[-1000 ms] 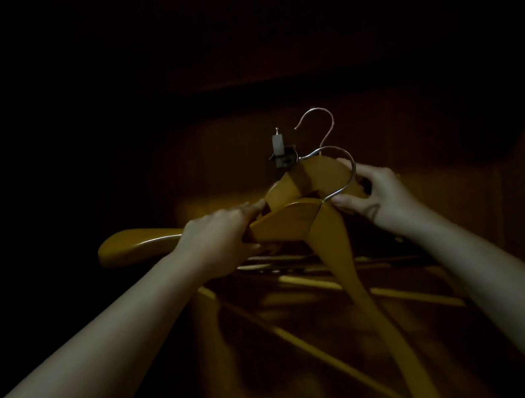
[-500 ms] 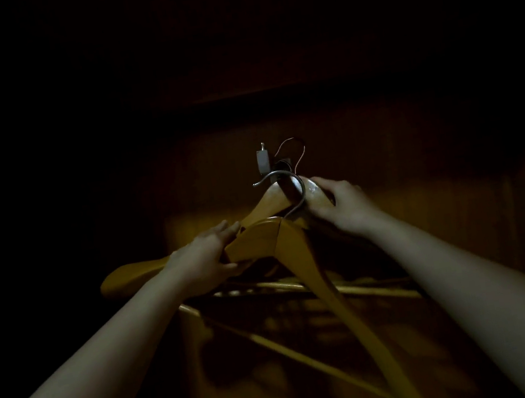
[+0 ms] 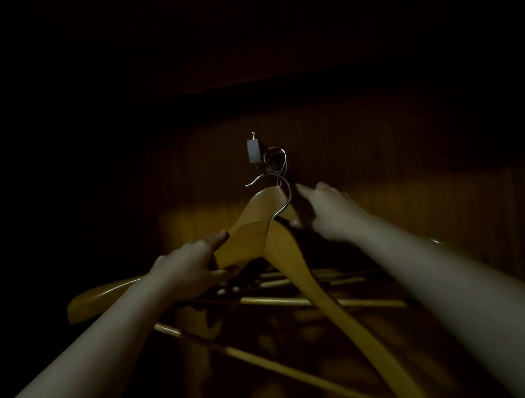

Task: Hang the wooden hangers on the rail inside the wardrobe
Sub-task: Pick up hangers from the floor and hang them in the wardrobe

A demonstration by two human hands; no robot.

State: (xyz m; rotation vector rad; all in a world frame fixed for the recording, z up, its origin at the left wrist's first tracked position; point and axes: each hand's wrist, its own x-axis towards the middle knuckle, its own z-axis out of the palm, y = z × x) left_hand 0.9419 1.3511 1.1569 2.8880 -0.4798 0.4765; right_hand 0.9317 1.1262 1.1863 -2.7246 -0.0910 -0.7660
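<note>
Hangers (image 3: 270,232) bunched between both hands inside dark wardrobe (image 3: 395,211), two wooden ones overlapping at the necks. Left hand (image 3: 192,266) grips the near hanger's shoulder, thumb under, fingers on top, clenched on it. Near hanger's left arm runs back past the left wrist; its right arm slopes down toward the camera between the forearms. Right hand (image 3: 326,212) blurred, fingers curled at the far hanger's neck just right of the hooks (image 3: 279,175); looks like grasping the hanger, but exact contact hard to tell. Two metal hooks rise above and between the hands, one curling left, one looping up by a small pale fitting (image 3: 254,151) on the back panel. Rail not clearly visible in the dark. More hanger bars (image 3: 306,301) lie crossed below both hands, dim. Both forearms bare, stretched forward.
</note>
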